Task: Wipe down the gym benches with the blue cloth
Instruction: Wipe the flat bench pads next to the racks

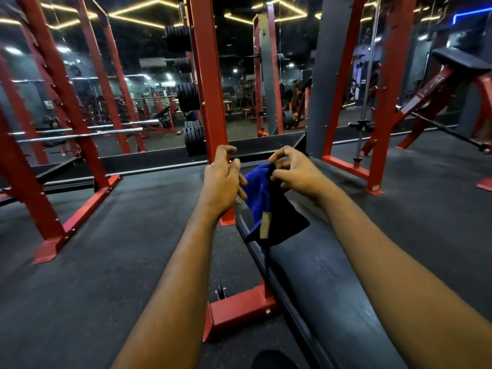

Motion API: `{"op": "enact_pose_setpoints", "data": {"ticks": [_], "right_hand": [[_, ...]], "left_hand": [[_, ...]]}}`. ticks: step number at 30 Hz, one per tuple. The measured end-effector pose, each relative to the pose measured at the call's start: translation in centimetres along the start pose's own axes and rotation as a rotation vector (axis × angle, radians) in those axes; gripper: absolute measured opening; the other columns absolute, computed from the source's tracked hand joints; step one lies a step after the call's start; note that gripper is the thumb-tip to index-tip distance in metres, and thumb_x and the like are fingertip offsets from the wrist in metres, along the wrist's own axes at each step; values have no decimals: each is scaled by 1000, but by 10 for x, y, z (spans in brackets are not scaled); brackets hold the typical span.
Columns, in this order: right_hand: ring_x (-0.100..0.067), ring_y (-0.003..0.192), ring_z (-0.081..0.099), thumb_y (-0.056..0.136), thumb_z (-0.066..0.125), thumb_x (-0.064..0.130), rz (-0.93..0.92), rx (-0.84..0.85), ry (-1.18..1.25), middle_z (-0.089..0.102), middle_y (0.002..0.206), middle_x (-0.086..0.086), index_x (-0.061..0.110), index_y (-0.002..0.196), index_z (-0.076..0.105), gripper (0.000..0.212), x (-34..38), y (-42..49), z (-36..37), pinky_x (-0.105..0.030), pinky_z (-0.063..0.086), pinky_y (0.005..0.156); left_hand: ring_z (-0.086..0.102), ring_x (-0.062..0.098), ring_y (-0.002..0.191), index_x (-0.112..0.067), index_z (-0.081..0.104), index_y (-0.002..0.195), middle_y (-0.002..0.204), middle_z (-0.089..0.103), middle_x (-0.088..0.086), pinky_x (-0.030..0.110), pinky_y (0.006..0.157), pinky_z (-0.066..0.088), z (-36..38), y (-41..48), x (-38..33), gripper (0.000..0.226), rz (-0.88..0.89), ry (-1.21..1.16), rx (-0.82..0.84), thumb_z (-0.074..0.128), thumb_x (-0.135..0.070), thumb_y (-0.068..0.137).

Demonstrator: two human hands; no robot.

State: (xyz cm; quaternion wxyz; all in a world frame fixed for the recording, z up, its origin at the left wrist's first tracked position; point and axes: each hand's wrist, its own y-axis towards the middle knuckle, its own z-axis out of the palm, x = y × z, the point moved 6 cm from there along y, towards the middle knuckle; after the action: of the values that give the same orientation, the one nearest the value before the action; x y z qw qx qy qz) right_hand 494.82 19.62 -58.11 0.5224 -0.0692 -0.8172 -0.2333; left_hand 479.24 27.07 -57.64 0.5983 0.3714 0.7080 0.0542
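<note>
A blue cloth [257,193] with a dark, near-black half hangs in the air above a long black padded bench [314,278] on a red frame. My right hand [295,170] pinches the cloth's top edge between fingers and thumb. My left hand [222,179] is just left of the cloth, fingers curled, its fingertips at the blue side; whether it grips the fabric is hard to tell. The cloth's lower corner dangles over the bench pad.
A red upright post [205,83] stands straight ahead behind my hands. A red rack [53,145] with a barbell is on the left, another red frame [383,102] on the right. Stacked weight plates [193,139] and a mirror wall are behind. Dark rubber floor [119,235] surrounds the bench.
</note>
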Motion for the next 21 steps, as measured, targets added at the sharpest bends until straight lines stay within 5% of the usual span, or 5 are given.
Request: {"op": "enact_pose_setpoints", "data": {"ticks": [6,10,13,17,21], "right_hand": [[-10,65,50,88,45,-8,155,70,108,51,79,-2,19,102,44,31,-25,-12,-47,-19,39,49],[-18,67,52,91,52,-2,487,267,-525,56,85,-13,7,101,56,14,-87,-23,-48,-28,42,54],[-26,106,59,91,61,24,372,278,-1034,63,121,-13,9,121,58,34,-104,-26,-31,-32,46,83],[-27,148,20,95,35,65,323,539,-1076,19,163,2,38,150,27,62,-130,-60,21,-57,21,115],[-26,150,-18,91,15,75,331,516,-1141,-21,160,16,55,147,-10,65,-169,-94,46,-70,-4,111]], "left_hand": [[59,7,95,-23,60,119,109,62,-7,22,83,48,32,-5,34,23,-17,336,315,59,-19,96],[66,21,88,-16,65,96,93,69,5,35,83,55,65,-15,81,7,-66,507,496,61,-11,93],[65,26,95,-7,67,101,100,70,11,33,84,51,76,-16,120,12,-129,572,456,59,-10,92],[61,35,104,-8,66,108,111,66,17,40,89,49,72,-17,181,21,-244,594,314,53,-14,94],[51,35,121,-3,57,125,133,54,18,39,103,39,74,-26,223,30,-335,513,278,46,-14,100]]}}
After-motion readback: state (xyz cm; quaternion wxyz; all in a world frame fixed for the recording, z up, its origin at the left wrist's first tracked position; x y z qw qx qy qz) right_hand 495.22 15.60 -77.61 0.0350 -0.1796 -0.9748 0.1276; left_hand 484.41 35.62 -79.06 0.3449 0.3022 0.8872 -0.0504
